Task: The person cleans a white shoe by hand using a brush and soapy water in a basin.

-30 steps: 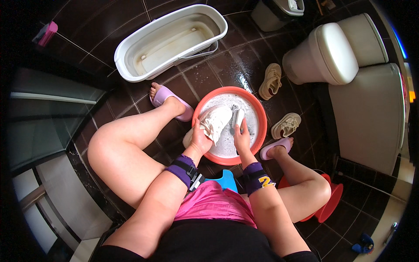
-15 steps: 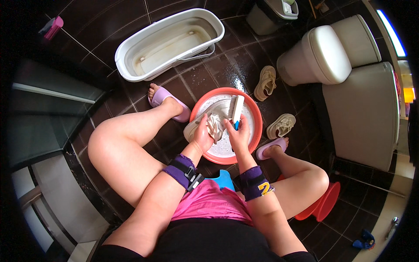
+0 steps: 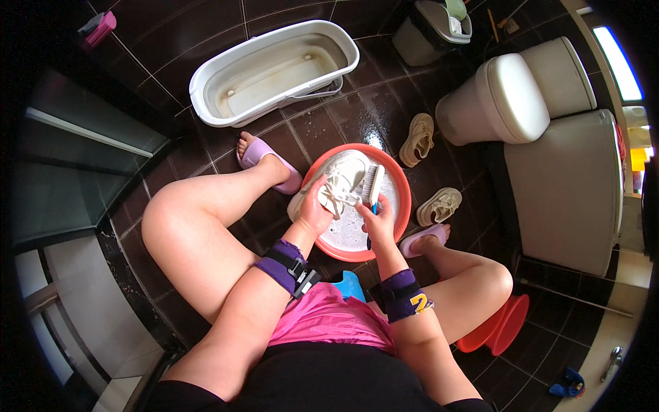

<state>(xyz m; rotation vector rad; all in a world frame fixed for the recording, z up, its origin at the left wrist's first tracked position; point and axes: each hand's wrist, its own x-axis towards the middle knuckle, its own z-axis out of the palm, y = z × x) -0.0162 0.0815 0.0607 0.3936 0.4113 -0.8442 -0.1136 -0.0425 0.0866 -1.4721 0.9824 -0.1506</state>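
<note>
A white lace-up sneaker (image 3: 351, 165) is held over the red basin (image 3: 406, 199), its toe pointing away from me and its laces showing. My left hand (image 3: 315, 211) grips it near the heel and side, fingers curled against the upper. My right hand (image 3: 379, 221) is closed around the blue handle of a white-headed scrub brush (image 3: 375, 180), bristles facing the shoe. The right thumb and fingertips are beside the lace end; whether they pinch it I cannot tell. Sudsy water (image 3: 350, 232) lies in the basin beneath.
Two beige shoes (image 3: 417, 141) stand right of the basin. A white oblong tub (image 3: 199, 103) sits far left, a toilet (image 3: 511, 96) far right with a bin (image 3: 419, 41) beyond it. A blue stool (image 3: 350, 285) is under me, and red plastic ware (image 3: 504, 326) lies at right.
The sneaker has turned up, so its toe and laces now show where bunched white material was before. My right hand has come slightly lower, still with the brush.
</note>
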